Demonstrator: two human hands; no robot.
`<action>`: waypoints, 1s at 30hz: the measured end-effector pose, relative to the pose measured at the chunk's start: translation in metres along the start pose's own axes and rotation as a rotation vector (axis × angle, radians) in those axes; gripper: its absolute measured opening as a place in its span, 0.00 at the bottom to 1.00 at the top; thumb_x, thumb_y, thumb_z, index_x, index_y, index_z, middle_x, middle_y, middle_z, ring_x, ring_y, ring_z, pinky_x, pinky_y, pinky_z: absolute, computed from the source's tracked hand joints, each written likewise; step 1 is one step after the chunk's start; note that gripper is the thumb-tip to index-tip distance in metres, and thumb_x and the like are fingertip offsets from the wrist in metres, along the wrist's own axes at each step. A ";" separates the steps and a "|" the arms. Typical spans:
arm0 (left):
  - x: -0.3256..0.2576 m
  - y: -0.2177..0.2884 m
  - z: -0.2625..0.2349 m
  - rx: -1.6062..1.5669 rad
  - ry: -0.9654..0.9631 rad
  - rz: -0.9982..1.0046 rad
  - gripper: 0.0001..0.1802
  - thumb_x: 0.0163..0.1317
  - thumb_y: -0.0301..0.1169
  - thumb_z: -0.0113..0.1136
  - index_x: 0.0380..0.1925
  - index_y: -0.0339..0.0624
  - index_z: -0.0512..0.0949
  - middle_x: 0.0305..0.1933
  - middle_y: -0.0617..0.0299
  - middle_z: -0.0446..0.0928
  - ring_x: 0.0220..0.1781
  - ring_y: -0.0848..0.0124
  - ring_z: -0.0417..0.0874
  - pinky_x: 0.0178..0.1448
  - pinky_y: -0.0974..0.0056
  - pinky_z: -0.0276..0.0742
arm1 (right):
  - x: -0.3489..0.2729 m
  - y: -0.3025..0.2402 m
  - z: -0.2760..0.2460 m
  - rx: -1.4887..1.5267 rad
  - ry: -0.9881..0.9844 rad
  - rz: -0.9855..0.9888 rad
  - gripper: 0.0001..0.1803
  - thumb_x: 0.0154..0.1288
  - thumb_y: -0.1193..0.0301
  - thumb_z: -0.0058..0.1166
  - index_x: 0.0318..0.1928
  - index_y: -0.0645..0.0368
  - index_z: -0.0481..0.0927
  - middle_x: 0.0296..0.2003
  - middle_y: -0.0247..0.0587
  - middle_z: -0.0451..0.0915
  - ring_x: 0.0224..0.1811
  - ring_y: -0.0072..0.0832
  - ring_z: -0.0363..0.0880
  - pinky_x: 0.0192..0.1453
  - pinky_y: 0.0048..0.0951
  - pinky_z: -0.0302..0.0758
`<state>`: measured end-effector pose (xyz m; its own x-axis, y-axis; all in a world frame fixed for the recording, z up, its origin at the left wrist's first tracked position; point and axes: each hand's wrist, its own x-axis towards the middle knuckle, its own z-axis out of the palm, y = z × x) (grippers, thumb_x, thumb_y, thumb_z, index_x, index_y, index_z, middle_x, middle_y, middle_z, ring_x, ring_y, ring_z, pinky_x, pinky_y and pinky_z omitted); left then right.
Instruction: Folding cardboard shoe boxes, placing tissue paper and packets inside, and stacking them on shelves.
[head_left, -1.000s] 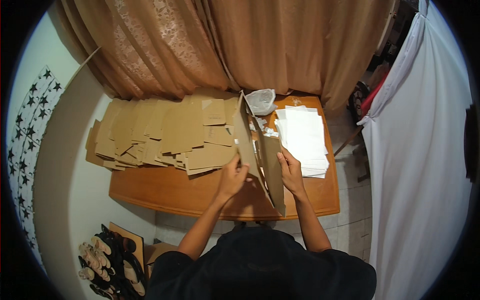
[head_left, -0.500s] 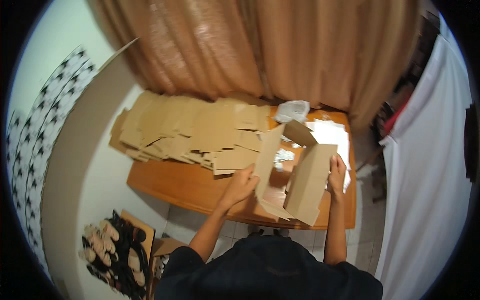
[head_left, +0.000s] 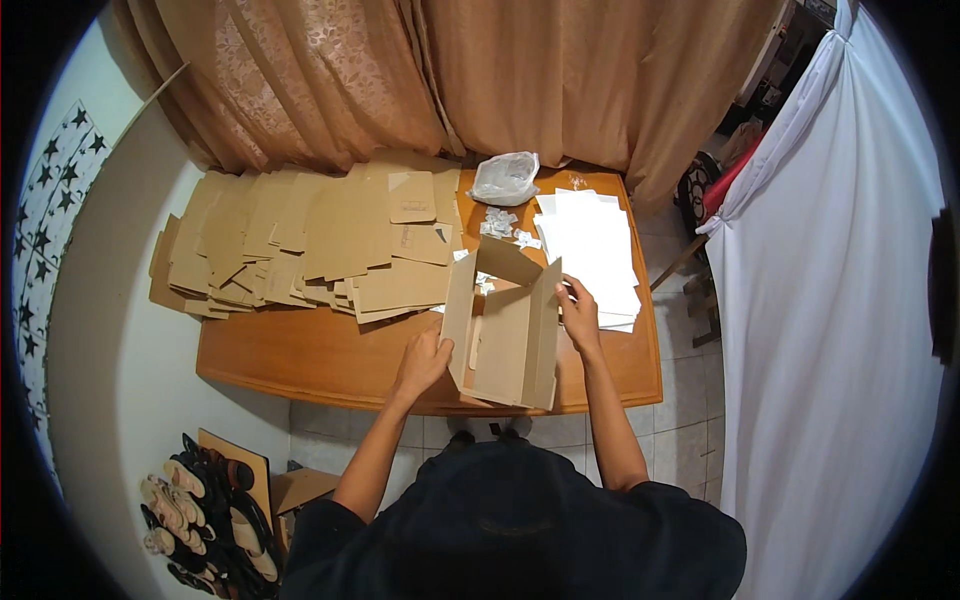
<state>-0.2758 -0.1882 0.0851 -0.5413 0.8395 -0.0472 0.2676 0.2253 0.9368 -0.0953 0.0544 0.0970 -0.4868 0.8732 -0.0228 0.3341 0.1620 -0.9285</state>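
Looking down from head height, a person stands at a wooden worktop (head_left: pixel 300 350) with both bare hands on a half-folded cardboard box (head_left: pixel 505 325). The box stands upright near the front edge of the worktop, right of centre, its brown panels raised as walls and one flap (head_left: pixel 505 262) angled up at the back. The left hand (head_left: pixel 422 362) presses against the outside of the box's left wall, fingers curled around its edge in a closed grip on the cardboard. The right hand (head_left: pixel 580 315) rests at the top of the right wall, fingertips pinching that panel's upper edge. Behind and to the left of the box, a wide spread of flat, unfolded cardboard sheets (head_left: pixel 300 240) covers most of the worktop's back half, overlapping one another. Just to the right of the box lies a stack of white paper sheets (head_left: pixel 595 245), partly under the right hand. At the back edge sits a crumpled clear plastic bag (head_left: pixel 505 178), with small pale scraps (head_left: pixel 498 222) scattered just in front of it. Tan curtains (head_left: pixel 450 80) hang behind the worktop, and a white sheet (head_left: pixel 830 330) hangs at the right. On the floor at lower left, a rack of shoes (head_left: pixel 200 520) is visible.
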 end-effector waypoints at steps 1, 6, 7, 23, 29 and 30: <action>0.000 -0.003 0.011 0.000 -0.003 0.001 0.22 0.61 0.31 0.48 0.52 0.31 0.77 0.41 0.32 0.79 0.45 0.37 0.81 0.51 0.47 0.76 | -0.007 0.003 -0.004 0.032 -0.036 0.066 0.25 0.72 0.60 0.55 0.61 0.65 0.75 0.48 0.53 0.84 0.46 0.33 0.84 0.49 0.32 0.79; 0.007 -0.013 0.045 0.063 0.057 0.170 0.19 0.63 0.33 0.49 0.46 0.29 0.77 0.21 0.42 0.78 0.26 0.50 0.85 0.34 0.50 0.80 | -0.035 0.043 -0.022 -0.189 -0.123 0.000 0.32 0.67 0.61 0.62 0.66 0.61 0.71 0.50 0.54 0.82 0.46 0.33 0.83 0.48 0.33 0.79; 0.009 -0.016 0.050 0.063 0.052 0.178 0.19 0.63 0.33 0.49 0.46 0.29 0.77 0.21 0.42 0.78 0.26 0.50 0.85 0.34 0.50 0.80 | -0.041 0.053 -0.023 -0.191 -0.138 0.021 0.32 0.66 0.62 0.62 0.66 0.61 0.70 0.51 0.54 0.82 0.48 0.35 0.83 0.50 0.34 0.79; 0.024 -0.021 0.120 0.170 -0.065 0.153 0.38 0.59 0.34 0.57 0.70 0.35 0.61 0.49 0.36 0.78 0.50 0.43 0.81 0.57 0.48 0.76 | -0.040 0.105 -0.030 -0.404 -0.117 -0.052 0.28 0.63 0.77 0.46 0.66 0.63 0.67 0.50 0.69 0.78 0.57 0.60 0.74 0.62 0.51 0.71; 0.026 0.004 0.123 0.287 -0.135 0.114 0.43 0.56 0.35 0.60 0.72 0.38 0.57 0.53 0.41 0.72 0.54 0.44 0.77 0.59 0.47 0.75 | -0.028 0.122 -0.048 -0.455 -0.121 0.053 0.25 0.65 0.75 0.50 0.63 0.64 0.71 0.48 0.67 0.80 0.51 0.57 0.80 0.57 0.47 0.75; 0.026 0.003 0.127 0.321 -0.134 0.129 0.45 0.56 0.36 0.61 0.73 0.39 0.55 0.55 0.42 0.70 0.56 0.44 0.75 0.60 0.47 0.75 | -0.027 0.118 -0.049 -0.435 -0.131 0.047 0.25 0.65 0.75 0.51 0.63 0.64 0.72 0.47 0.65 0.81 0.47 0.55 0.83 0.54 0.46 0.77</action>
<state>-0.1882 -0.1032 0.0424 -0.3829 0.9238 -0.0005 0.5749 0.2387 0.7826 -0.0029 0.0723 0.0064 -0.5519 0.8230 -0.1343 0.6523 0.3258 -0.6843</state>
